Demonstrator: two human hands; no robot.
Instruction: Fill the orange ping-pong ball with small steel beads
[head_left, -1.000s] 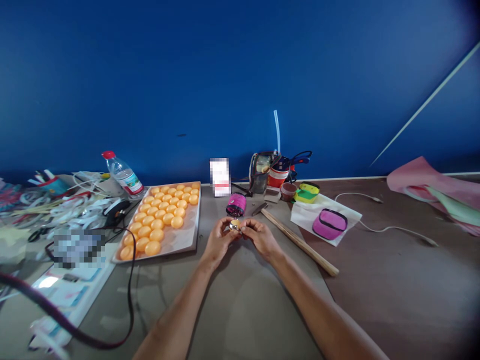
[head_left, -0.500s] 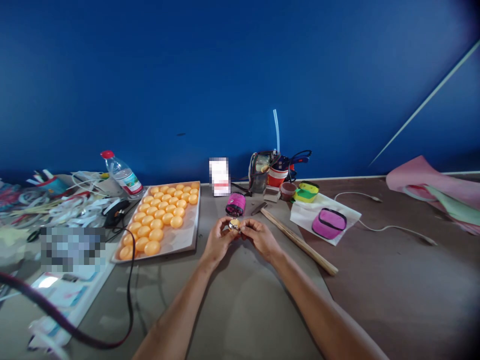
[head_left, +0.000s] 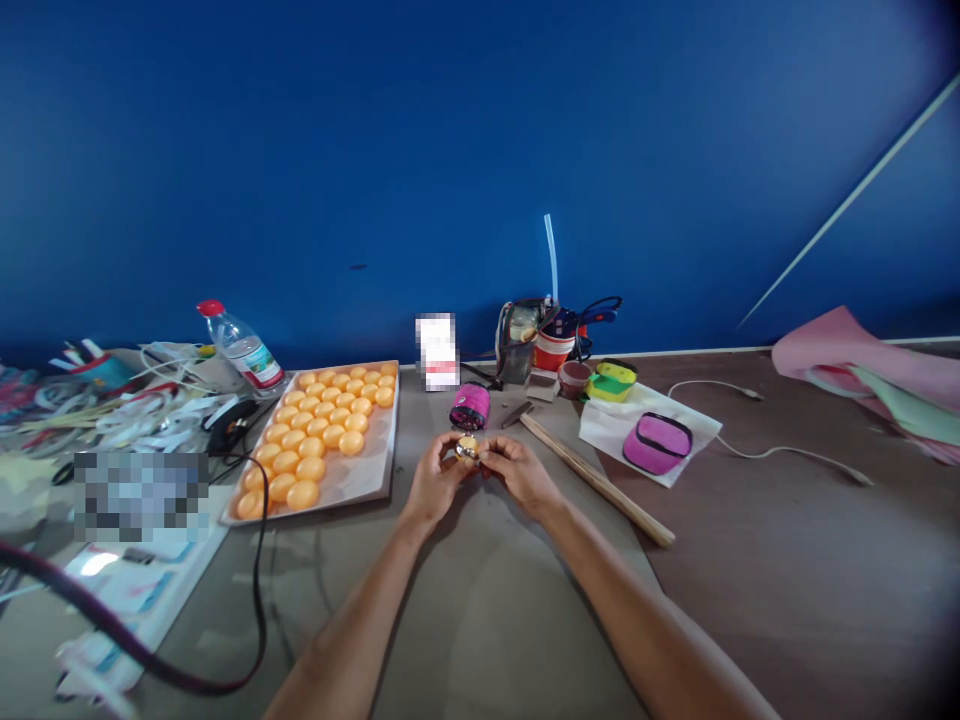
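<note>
In the middle of the table, a small round piece (head_left: pixel 466 447), yellow on top with a shiny silvery edge, is pinched between my fingers; its exact kind is too small to make out. My left hand (head_left: pixel 436 482) is closed around its left side. Thumb and fingertips of my right hand (head_left: pixel 519 474) are pressed together at its right edge. Just beyond my fingertips stands a small magenta mesh pouch (head_left: pixel 470 404) with a black rim and dark contents. A hammer with a wooden handle (head_left: pixel 600 482) lies to the right of my right hand.
On the left, a shallow tray (head_left: pixel 384 450) carries rows of orange balls. A bottle (head_left: pixel 255 355), cables and strips crowd behind it. To the right lie a magenta pouch (head_left: pixel 656 452) on white paper (head_left: pixel 600 425), a yellow-green pouch (head_left: pixel 611 382) and a white cable (head_left: pixel 795 455).
The whole view has shifted very slightly. Both hands keep their hold on the small round piece, which looks turned a little.
</note>
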